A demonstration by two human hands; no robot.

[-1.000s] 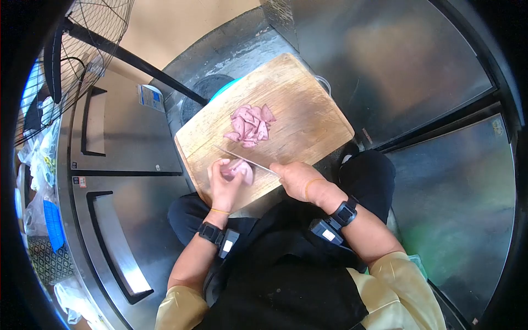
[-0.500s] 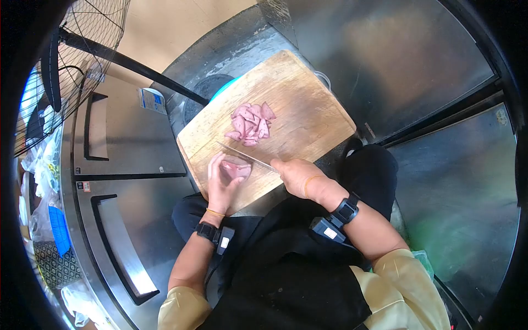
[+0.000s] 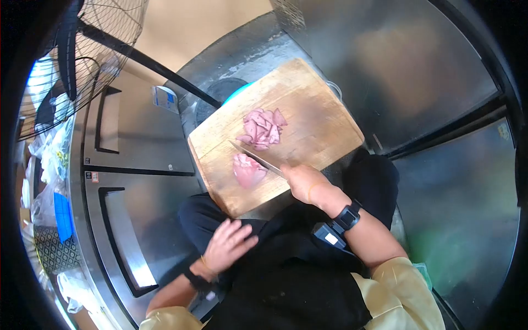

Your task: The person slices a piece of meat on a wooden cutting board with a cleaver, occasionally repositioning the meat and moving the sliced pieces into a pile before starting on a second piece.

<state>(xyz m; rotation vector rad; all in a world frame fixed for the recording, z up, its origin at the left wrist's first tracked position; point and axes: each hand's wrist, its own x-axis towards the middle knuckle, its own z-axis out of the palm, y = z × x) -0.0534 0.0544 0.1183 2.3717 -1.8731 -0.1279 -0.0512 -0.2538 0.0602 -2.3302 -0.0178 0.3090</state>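
Note:
A wooden cutting board [image 3: 322, 124] lies tilted in front of me, bearing a pile of pink meat slices [image 3: 263, 127]. Nearer to me on it rests a larger pink meat piece [image 3: 248, 171]. My right hand [image 3: 308, 183] grips the handle of a knife [image 3: 258, 159], whose blade lies between the slices and the larger piece, at that piece's upper edge. Below the board's lower left edge, my left hand [image 3: 228, 246] hangs over my lap, fingers apart, holding nothing.
Steel cabinet doors [image 3: 154, 220] stand at the left, with more steel panels [image 3: 385, 66] at the right. A wire basket [image 3: 113, 33] and a black bar [image 3: 148, 65] are at the upper left. Plastic bags and a blue basket [image 3: 63, 217] line the far left.
My left hand has let go of the larger meat piece and moved down off the board. My right hand still holds the knife in nearly the same place. The view has shifted slightly.

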